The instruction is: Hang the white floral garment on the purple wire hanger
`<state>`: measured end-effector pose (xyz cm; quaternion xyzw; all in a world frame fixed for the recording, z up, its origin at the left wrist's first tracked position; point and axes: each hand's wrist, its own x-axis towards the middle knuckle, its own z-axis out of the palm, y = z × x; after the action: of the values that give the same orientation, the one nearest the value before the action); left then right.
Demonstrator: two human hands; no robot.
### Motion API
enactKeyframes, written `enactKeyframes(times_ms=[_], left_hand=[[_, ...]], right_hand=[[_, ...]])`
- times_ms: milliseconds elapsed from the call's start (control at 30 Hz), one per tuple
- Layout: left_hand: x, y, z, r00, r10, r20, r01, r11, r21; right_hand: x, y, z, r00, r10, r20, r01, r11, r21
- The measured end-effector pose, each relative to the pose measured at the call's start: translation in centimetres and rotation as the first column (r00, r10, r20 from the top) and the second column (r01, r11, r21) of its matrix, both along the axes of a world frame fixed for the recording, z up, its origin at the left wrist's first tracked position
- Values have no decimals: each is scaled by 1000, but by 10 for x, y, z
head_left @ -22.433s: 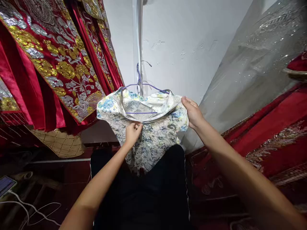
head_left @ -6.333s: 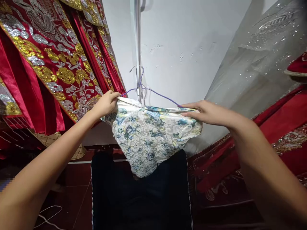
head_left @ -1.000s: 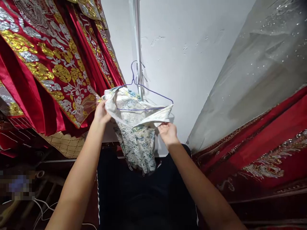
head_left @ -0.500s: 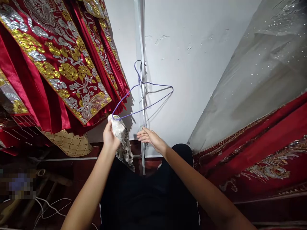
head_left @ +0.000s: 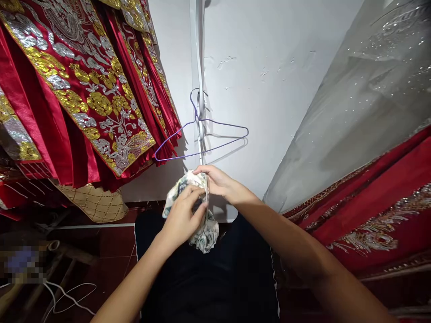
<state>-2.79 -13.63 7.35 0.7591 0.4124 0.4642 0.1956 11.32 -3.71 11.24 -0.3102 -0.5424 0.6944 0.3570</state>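
Two hands on floral garment (head_left: 206, 237), bunched below purple hanger (head_left: 188, 156), above dark lap (head_left: 208, 282). Right hand (head_left: 220, 183) grip closed on upper edge, apparently taking weight; left hand (head_left: 182, 220) half curled over it, firm hold unclear. Hanger hangs at white pole (head_left: 198, 58), likely freeing both hands.

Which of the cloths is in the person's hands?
The floral cloth, gathered between the left hand and the right hand. The red cloth with gold flowers, at picture left, and the grey sheer cloth, at picture right, touch neither hand.
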Motion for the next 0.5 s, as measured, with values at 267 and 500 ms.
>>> enactKeyframes(times_ms=[267,500], left_hand=[[-26,37,6,954,-267,139,289,941,-178],[-49,55,-47,862,-436,-259,295,846,-445]], right_hand=[[21,-29,17,959,283,4,-280,953,-114],[69,-32,31,890,-393,231,138,715,686]])
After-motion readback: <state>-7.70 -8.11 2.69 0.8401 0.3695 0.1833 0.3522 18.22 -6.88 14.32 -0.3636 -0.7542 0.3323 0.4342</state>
